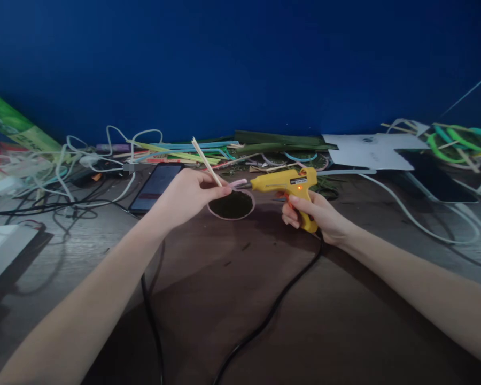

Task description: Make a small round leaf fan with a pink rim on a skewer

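Observation:
My left hand (192, 190) is closed, pinching a pale thin wooden stick (205, 158) that slants up to the left. A short pale pink strip (238, 183) pokes out past its fingertips. My right hand (310, 211) is wrapped around a yellow hot glue gun (282, 181), its orange light lit. The nozzle points left and sits close to the pink strip; I cannot tell whether they touch. A translucent glue stick (344, 172) sticks out of the gun's back. Below the nozzle is a round dark green disc (232, 206) with a pink rim, partly hidden by my left hand.
A phone (156, 187) lies left, another dark phone (428, 176) right beside white paper (369, 152). Tangled white cables (88, 160) and a power strip (8, 251) are at left. Coloured strips (184, 152) and green leaves (276, 141) line the back. The gun's black cord (264, 323) crosses the table.

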`<state>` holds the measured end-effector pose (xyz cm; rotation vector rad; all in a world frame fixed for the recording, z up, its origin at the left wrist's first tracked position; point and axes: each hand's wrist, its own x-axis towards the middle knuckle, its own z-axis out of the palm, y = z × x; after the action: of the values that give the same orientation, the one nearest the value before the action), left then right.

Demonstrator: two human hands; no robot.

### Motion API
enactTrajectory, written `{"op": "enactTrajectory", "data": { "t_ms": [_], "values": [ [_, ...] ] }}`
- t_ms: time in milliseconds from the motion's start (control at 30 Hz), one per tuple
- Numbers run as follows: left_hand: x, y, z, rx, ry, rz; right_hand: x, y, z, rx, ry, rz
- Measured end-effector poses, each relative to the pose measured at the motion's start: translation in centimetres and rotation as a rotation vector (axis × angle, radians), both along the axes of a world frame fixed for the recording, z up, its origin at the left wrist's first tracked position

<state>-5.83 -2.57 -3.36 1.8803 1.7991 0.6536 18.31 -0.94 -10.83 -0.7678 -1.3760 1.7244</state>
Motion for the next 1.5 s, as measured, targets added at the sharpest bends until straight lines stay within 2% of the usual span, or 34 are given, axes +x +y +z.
{"op": "enactTrajectory", "data": {
  "t_ms": [367,667,1133,1500],
  "values": [
    [-0.43,0.28,-0.15,0.01,0.045,-0.026,0.01,0.0,0.03,-0.006,0.004,-0.006],
    [-0.48,0.39,-0.01,0.001,-0.02,-0.056,0.08,0.07,-0.09,0.001,0.017,-0.006],
    [-0.64,0.51,-0.08,0.003,-0.041,-0.047,0.05,0.15,-0.1,0.002,0.059,-0.002],
    [-0.74,0.46,-0.22,0.051,-0.041,-0.019,0.31,0.18,-0.16,0.017,0.008,-0.007]
  ]
}}
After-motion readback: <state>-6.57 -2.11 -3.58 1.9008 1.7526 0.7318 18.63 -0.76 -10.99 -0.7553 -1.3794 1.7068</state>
